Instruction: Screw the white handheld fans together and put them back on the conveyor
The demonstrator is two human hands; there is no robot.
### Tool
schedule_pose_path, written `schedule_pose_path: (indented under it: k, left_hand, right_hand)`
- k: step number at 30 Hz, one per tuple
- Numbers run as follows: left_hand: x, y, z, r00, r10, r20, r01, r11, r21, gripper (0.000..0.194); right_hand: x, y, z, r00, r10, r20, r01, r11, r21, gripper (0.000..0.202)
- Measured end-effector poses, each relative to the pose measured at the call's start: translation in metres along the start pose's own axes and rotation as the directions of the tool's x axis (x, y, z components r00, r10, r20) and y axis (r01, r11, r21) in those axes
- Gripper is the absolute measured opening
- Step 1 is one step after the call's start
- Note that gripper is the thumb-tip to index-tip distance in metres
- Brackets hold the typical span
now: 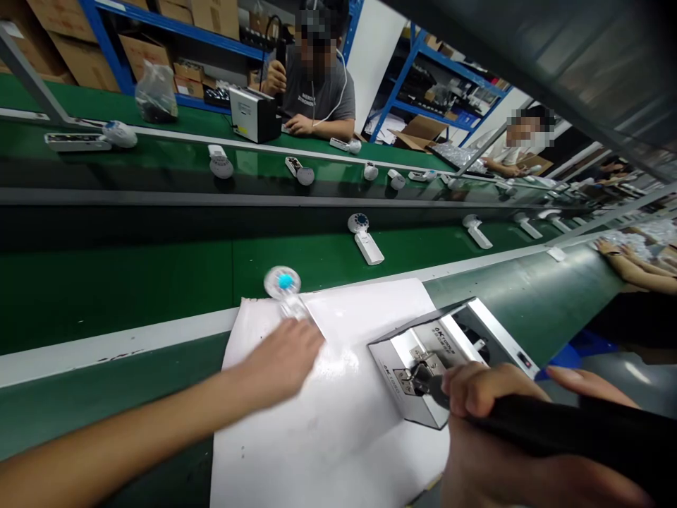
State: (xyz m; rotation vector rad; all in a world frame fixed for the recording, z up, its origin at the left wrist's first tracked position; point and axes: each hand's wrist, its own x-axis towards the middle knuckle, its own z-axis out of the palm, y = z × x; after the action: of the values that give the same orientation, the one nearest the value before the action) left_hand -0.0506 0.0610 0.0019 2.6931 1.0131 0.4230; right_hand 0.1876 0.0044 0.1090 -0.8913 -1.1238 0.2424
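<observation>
My left hand [280,356] is closed on the handle end of a white handheld fan [282,283] with a round head and a light-blue centre. The fan is smeared by motion and lies over the back edge of a white sheet [322,423]. My right hand [491,458] is wrapped round a black electric screwdriver [571,427]. Its tip end meets the front of a silver screw feeder [388,363], at the small metal slot. The exact bit is hidden in the shadow there.
Beyond the sheet runs a green conveyor belt [174,275], with a white fan [367,243] and several more along it. Across it, a co-worker [317,85] sits by another feeder [254,113]. Another person's arms [635,264] are at far right. A metal shelf [571,63] hangs overhead.
</observation>
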Motion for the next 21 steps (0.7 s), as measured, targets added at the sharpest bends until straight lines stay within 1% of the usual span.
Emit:
schedule_pose_path:
  k: [2, 4, 6, 8, 10, 11, 12, 14, 15, 17, 19, 21]
  left_hand:
    - [0.010, -0.039, -0.014, 0.983, -0.182, -0.025, 0.183, 0.982, 0.050, 0.032]
    - [0.014, -0.073, -0.029, 0.954, -0.300, -0.023, 0.301, 0.951, 0.079, 0.032]
    - [0.012, -0.097, -0.044, 0.927, -0.375, -0.009, 0.374, 0.922, 0.099, 0.028]
    - [0.008, -0.108, -0.060, 0.901, -0.434, -0.019, 0.432, 0.893, 0.125, 0.032]
    - [0.009, -0.107, -0.075, 0.876, -0.476, -0.072, 0.481, 0.863, 0.154, 0.039]
    - [0.014, -0.104, -0.082, 0.874, -0.476, -0.104, 0.487, 0.857, 0.171, 0.042]
    - [0.022, -0.098, -0.087, 0.881, -0.456, -0.126, 0.473, 0.861, 0.188, 0.043]
    - [0.048, -0.082, -0.092, 0.919, -0.373, -0.127, 0.393, 0.893, 0.220, 0.041]
    - [0.066, -0.074, -0.090, 0.941, -0.322, -0.103, 0.337, 0.914, 0.227, 0.039]
    - [0.105, -0.059, -0.080, 0.968, -0.246, -0.050, 0.251, 0.942, 0.224, 0.033]
    - [0.144, -0.049, -0.062, 0.980, -0.199, -0.018, 0.198, 0.956, 0.218, 0.035]
    - [0.176, -0.045, -0.042, 0.986, -0.169, -0.004, 0.165, 0.961, 0.220, 0.041]
  right_hand:
    - [0.008, 0.001, -0.010, 0.999, -0.022, -0.034, 0.021, 0.998, -0.053, 0.056]
    - [0.009, 0.009, -0.013, 1.000, -0.004, -0.017, 0.003, 0.999, -0.051, 0.055]
    - [0.006, 0.018, -0.013, 1.000, 0.020, 0.005, -0.019, 1.000, -0.017, 0.055]
    - [0.003, 0.023, -0.010, 0.999, 0.029, 0.021, -0.029, 0.999, 0.036, 0.055]
    - [0.001, 0.023, -0.009, 0.998, 0.026, 0.058, -0.030, 0.997, 0.075, 0.055]
    - [0.000, 0.021, -0.008, 0.996, 0.035, 0.086, -0.043, 0.995, 0.088, 0.054]
    - [-0.001, 0.018, -0.008, 0.991, 0.056, 0.119, -0.068, 0.992, 0.104, 0.054]
    - [-0.004, 0.010, -0.008, 0.978, 0.114, 0.173, -0.142, 0.977, 0.160, 0.057]
    - [-0.006, 0.006, -0.007, 0.972, 0.143, 0.187, -0.180, 0.964, 0.195, 0.059]
    - [-0.011, -0.002, -0.006, 0.966, 0.183, 0.180, -0.226, 0.939, 0.258, 0.065]
    - [-0.018, -0.010, -0.005, 0.968, 0.193, 0.161, -0.232, 0.931, 0.282, 0.067]
    - [-0.025, -0.016, -0.008, 0.964, 0.211, 0.159, -0.250, 0.925, 0.287, 0.067]
